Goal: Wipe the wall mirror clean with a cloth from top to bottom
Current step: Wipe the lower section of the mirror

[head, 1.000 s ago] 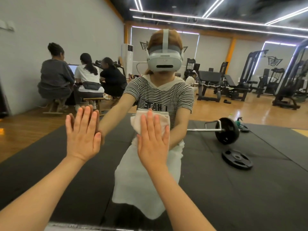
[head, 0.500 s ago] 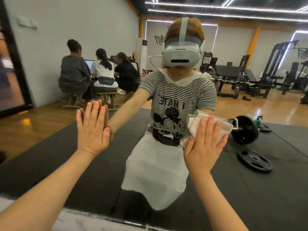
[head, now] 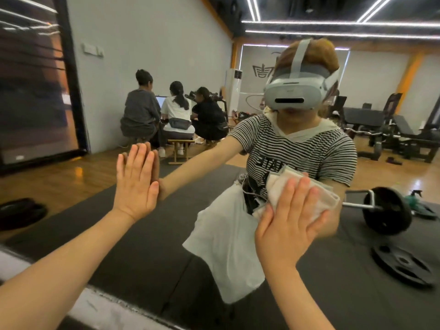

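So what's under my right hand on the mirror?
The white cloth, pressed flat against the mirror by your right hand. Its folded edges stick out above and right; the part beneath your palm is hidden.

Right hand (head: 287, 226): slid rightward and lower, farther from the left hand.
Folded white cloth (head: 300, 194): carried along beneath its flat fingers.

Left hand (head: 135, 184) flat against mirror (head: 166, 246), fingers straight. Right hand (head: 289, 225) presses folded white cloth (head: 307, 194) to glass, fingers spread. Barbell (head: 385, 210) reflected at right.
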The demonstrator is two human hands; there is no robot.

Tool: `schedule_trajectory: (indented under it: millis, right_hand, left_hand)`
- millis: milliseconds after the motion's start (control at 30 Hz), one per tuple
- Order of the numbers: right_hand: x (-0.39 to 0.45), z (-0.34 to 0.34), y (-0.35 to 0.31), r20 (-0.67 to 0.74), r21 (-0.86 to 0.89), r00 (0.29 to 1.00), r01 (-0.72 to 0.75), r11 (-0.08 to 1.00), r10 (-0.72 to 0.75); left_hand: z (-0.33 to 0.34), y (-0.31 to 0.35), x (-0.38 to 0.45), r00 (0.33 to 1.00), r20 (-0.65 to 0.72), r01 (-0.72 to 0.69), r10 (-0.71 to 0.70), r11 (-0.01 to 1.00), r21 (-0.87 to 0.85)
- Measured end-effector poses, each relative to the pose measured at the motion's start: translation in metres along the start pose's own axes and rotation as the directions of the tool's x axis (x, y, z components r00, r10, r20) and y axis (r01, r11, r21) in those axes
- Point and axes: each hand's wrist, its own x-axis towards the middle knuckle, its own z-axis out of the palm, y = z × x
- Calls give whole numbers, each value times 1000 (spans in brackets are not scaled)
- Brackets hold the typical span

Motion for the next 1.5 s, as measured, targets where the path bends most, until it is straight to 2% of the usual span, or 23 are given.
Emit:
schedule_trajectory:
  millis: [67,267,467,767,900,1000,1100,1200,1367,1500]
  right_hand:
    - [-2,3,-15,7,8,999,-37,999,37]
    - [-11,13,-48,73,45,996,45,998,-48]
    - [-10,22,-80,86,2,990,114,993,-114]
    - [-9,37,-105,4,-73,1000,-17,997,17]
    - [-8,35,-111,-52,-85,998,-44,995,40]
    - [-7,27,-116,3,-137,998,-65,988,66]
    - [-6,15,-120,119,-200,987,-87,976,112]
    - [-4,6,-129,204,-241,959,-148,959,199]
    - [0,-3,-142,301,-281,911,-197,939,282]
    - [2,-5,-143,313,-279,899,-221,935,306]
  left_hand:
    - [-2,2,2,1000,12,26,-26,999,18]
    - [-15,2,3,998,68,1,-6,996,84]
    - [-6,2,2,999,34,22,-21,1000,-7]
    - [9,-1,2,996,-85,-34,21,987,-157]
    - [7,-4,1,997,-63,-60,48,978,-200]
    - [-2,-7,2,997,-1,-78,80,966,-247]
    - [-22,-30,2,970,50,-210,236,929,-306]
    - [-36,-77,-1,929,20,-345,368,887,-307]
    - [-12,-162,-8,923,-20,-380,385,899,-216]
    - [9,-184,-11,907,-88,-421,412,890,-176]
